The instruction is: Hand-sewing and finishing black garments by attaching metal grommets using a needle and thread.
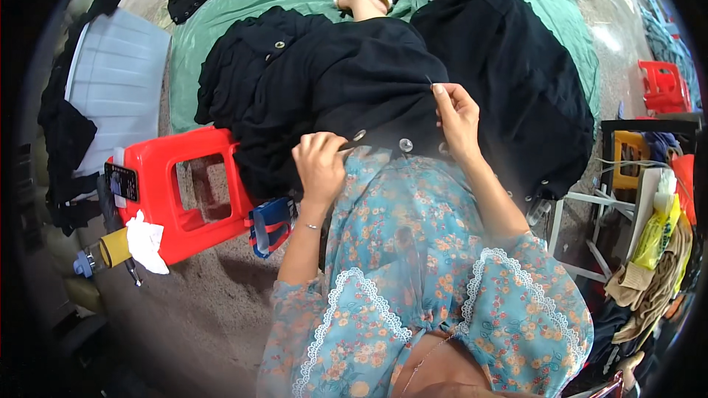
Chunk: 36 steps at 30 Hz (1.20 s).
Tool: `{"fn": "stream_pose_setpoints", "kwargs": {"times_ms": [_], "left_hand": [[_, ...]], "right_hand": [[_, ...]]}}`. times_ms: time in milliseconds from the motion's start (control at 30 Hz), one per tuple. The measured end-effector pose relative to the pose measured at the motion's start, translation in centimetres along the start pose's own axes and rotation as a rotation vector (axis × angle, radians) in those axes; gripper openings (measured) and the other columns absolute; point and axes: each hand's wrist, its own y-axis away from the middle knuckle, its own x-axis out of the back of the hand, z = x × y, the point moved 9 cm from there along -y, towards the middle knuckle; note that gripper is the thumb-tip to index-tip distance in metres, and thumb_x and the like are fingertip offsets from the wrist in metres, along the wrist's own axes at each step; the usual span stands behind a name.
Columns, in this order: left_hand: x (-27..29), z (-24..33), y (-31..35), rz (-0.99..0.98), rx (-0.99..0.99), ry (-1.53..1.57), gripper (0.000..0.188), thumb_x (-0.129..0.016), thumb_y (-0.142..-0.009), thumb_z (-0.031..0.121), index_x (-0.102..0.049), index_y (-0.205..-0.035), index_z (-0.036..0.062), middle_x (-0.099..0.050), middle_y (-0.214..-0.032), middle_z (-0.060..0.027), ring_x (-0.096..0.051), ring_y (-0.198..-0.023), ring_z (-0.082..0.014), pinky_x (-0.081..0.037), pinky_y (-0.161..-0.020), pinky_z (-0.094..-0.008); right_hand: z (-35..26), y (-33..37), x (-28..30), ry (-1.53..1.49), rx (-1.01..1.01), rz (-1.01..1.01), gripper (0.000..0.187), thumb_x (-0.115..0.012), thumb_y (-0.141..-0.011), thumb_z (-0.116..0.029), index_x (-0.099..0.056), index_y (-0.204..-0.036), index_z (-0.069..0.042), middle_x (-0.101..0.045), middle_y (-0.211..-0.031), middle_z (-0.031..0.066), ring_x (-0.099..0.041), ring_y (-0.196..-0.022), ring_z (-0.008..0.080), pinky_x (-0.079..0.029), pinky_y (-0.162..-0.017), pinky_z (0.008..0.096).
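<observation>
A black garment (369, 66) with large shiny buttons lies across my lap and legs, over my blue floral dress (405, 206). My left hand (321, 166) is closed at its near edge, thumb and fingers pinching the cloth beside a button (359, 135). Another round button (405, 145) sits on the same edge, between my hands. Above the cloth on the right, my right hand (459, 119) pinches a thin needle (429, 81) between thumb and forefinger, its tip pointing away from me. Any thread is too fine to make out.
On my left stand a red plastic stool (151, 155) with a phone (122, 181) and white tissue (145, 239), and a pale blue bin (118, 66). A green sheet (192, 66) lies under more black garments (509, 51). Right of me is a cluttered metal rack (557, 228).
</observation>
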Motion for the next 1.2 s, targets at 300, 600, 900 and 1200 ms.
{"fn": "stream_pose_setpoints", "kwargs": {"times_ms": [300, 600, 900, 1200], "left_hand": [[6.2, -6.8, 3.6, 0.247, 0.064, -0.295, 0.023, -0.064, -0.071, -0.002, -0.072, -0.089, 0.0101, -0.070, -0.095, 0.0002, -0.059, -0.099, -0.0256, -0.042, -0.091, -0.0402], [2.6, -2.1, 0.6, 0.123, 0.152, 0.329, 0.030, -0.066, -0.084, 0.000, -0.068, -0.114, 0.0019, -0.062, -0.108, -0.0117, -0.062, -0.088, -0.0197, -0.050, -0.078, -0.0309], [-0.1, -2.0, 0.0, -0.267, 0.211, 0.414, 0.024, -0.076, -0.074, -0.001, -0.067, -0.096, 0.0014, -0.059, -0.089, -0.0114, -0.065, -0.071, -0.0243, -0.051, -0.066, -0.0335], [-0.1, -1.6, 1.3, -0.172, 0.178, 0.301, 0.031, -0.075, -0.075, -0.003, -0.069, -0.105, -0.0006, -0.061, -0.091, -0.0125, -0.067, -0.076, -0.0251, -0.054, -0.066, -0.0323]], "right_hand": [[4.0, 3.7, -8.2, -0.209, -0.225, -0.406, 0.024, -0.064, -0.098, -0.029, -0.065, -0.097, -0.004, -0.052, -0.067, -0.0073, -0.046, -0.058, 0.0011, -0.038, -0.050, 0.0187], [5.6, 4.4, -9.6, -0.124, -0.186, -0.452, 0.027, -0.063, -0.098, -0.028, -0.065, -0.096, -0.001, -0.057, -0.072, -0.0055, -0.045, -0.061, 0.0017, -0.039, -0.055, 0.0200], [6.1, 5.5, -12.2, -0.190, -0.275, -0.602, 0.028, -0.061, -0.099, -0.030, -0.064, -0.096, -0.002, -0.056, -0.066, -0.0030, -0.050, -0.057, 0.0038, -0.042, -0.051, 0.0209], [6.7, 5.7, -12.6, -0.137, -0.323, -0.637, 0.024, -0.062, -0.099, -0.027, -0.065, -0.095, -0.003, -0.056, -0.070, -0.0032, -0.046, -0.058, 0.0039, -0.039, -0.052, 0.0217]]}}
